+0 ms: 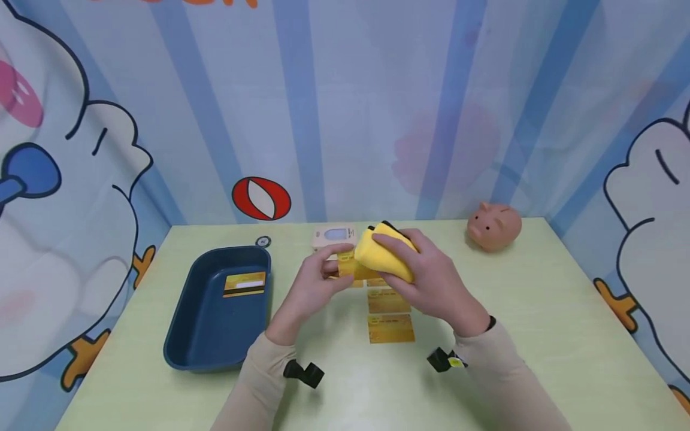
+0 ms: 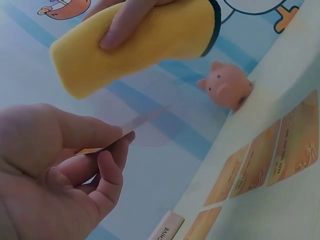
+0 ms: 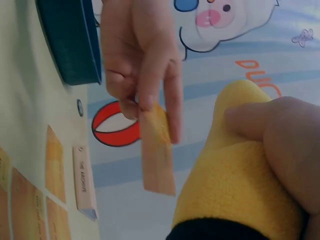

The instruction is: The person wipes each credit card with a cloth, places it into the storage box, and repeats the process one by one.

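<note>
This was a booth-like corner, exact kind unclear.
A pale table (image 1: pixel 539 311) stood below the gripped yellow cloth (image 1: pixel 369 256); cartoon-printed walls (image 1: pixel 366 120) rose beyond and on both sides.

Left hand (image 1: pixel 312 282) near right hand (image 1: pixel 433 282), aloft

Beige slvs (image 1: pixel 501 371), blk wrist cams (image 1: pixel 312 375), yel mark (image 1: pixel 457 363) on R

Piggy bank (image 1: pixel 494 227) at back right of table (image 1: pixel 539 335), pale box (image 1: pixel 333 234) at back middle, disc (image 1: pixel 263 242) left of box, striped backdrop (image 1: pixel 356 108)
</note>
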`<state>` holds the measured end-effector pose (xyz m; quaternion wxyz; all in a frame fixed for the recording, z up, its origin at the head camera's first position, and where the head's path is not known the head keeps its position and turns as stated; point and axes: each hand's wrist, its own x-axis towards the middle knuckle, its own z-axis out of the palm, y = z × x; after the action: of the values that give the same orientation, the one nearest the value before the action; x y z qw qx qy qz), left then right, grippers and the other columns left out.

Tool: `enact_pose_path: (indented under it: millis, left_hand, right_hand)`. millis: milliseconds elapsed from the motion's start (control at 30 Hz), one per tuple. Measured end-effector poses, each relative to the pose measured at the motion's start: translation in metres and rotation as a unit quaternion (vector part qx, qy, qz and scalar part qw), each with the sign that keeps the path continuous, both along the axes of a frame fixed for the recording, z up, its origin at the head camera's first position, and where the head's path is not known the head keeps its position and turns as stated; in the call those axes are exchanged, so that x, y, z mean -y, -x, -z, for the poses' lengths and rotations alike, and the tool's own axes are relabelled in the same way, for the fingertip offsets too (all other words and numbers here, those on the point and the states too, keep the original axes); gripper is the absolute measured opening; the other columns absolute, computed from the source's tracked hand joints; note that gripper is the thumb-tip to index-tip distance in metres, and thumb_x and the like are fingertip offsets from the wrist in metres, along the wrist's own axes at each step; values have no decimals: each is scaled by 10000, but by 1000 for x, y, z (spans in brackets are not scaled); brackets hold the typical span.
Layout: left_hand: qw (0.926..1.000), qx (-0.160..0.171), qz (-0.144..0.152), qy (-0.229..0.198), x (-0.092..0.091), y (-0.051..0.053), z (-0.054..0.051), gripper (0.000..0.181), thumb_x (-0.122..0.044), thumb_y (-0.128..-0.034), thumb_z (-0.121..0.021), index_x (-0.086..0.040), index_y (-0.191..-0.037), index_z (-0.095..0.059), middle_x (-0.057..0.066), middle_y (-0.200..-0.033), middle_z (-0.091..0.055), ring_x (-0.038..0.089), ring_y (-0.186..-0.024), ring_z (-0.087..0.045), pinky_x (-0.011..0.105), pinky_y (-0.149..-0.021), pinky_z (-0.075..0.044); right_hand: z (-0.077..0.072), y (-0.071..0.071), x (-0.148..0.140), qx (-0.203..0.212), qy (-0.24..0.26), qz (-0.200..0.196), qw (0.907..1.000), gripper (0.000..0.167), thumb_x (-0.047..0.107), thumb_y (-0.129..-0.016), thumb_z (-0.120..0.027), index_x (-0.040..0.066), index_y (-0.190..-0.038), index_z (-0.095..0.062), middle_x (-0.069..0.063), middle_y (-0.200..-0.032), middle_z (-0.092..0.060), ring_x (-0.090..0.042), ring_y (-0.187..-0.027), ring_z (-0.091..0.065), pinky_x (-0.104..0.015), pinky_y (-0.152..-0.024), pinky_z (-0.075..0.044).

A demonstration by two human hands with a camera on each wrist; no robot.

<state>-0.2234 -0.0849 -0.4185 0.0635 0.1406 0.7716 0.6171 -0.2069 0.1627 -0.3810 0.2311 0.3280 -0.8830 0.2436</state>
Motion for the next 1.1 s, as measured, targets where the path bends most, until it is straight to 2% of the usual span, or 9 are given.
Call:
enact_pose_path:
  millis: [167, 267, 400, 500, 633, 867, 1100]
  left_hand:
    - [9986, -282, 435, 36, -3, -2, -2, 625, 64, -983, -665, -130, -1553, -495, 104, -1301, -734, 271, -1142, -706, 417, -1008, -589]
    - [9982, -281, 534, -24, -5, -5, -3, 619, 96, -969, -663, -119, -1531, -517, 100, -1318, -700, 268, -1078, -696, 390, -937, -617]
    - [9980, -83, 547, -304, -7, -9, -5, 614, 109, -950, -683, -120, -1503, -543, 108, -1343, -647, 273, -1080, -701, 378, -875, -640]
    - [9971, -29, 565, -515, -7, -11, -7, 635, 109, -942, -695, -105, -1514, -524, 139, -1363, -644, 297, -1133, -702, 389, -895, -637]
    - [9966, -99, 536, -615, -5, -13, -7, 636, 102, -947, -694, -77, -1524, -497, 170, -1354, -652, 304, -1153, -697, 382, -929, -625]
    - [9968, -212, 446, -623, -2, -13, -5, 575, 105, -950, -681, -63, -1478, -530, 141, -1348, -630, 285, -1139, -658, 374, -974, -604]
    - [9956, -183, 492, -771, -2, -11, -8, 634, 124, -941, -678, -58, -1525, -510, 184, -1319, -697, 303, -1147, -707, 366, -952, -614]
  right_hand:
    - [7, -2, 13, -290, -63, -395, 9988, 629, 264, -903, -831, 258, -1483, -588, -162, -1318, -580, -268, -991, -633, -434, -762, -608]
    - [10, -3, 17, -338, -114, -521, 9980, 613, 255, -897, -836, 250, -1466, -610, -160, -1316, -585, -279, -1025, -624, -440, -789, -603]
    - [11, -6, 20, -271, -241, -532, 9979, 603, 258, -907, -822, 264, -1472, -611, -150, -1350, -587, -282, -1070, -617, -449, -818, -595]
    - [11, -6, 22, -269, -317, -507, 9979, 608, 272, -911, -821, 277, -1479, -606, -145, -1363, -588, -288, -1086, -620, -458, -814, -596]
    - [14, -6, 26, -364, -418, -491, 9973, 616, 330, -909, -829, 290, -1480, -603, -140, -1351, -597, -296, -1058, -628, -458, -786, -597]
    - [22, -7, 35, -666, -502, -384, 9958, 696, 501, -883, -820, 295, -1503, -579, -156, -1330, -607, -319, -993, -615, -441, -733, -569]
    - [21, -6, 32, -768, -627, -174, 9949, 630, 382, -905, -829, 277, -1483, -601, -176, -1332, -599, -352, -975, -606, -461, -709, -575]
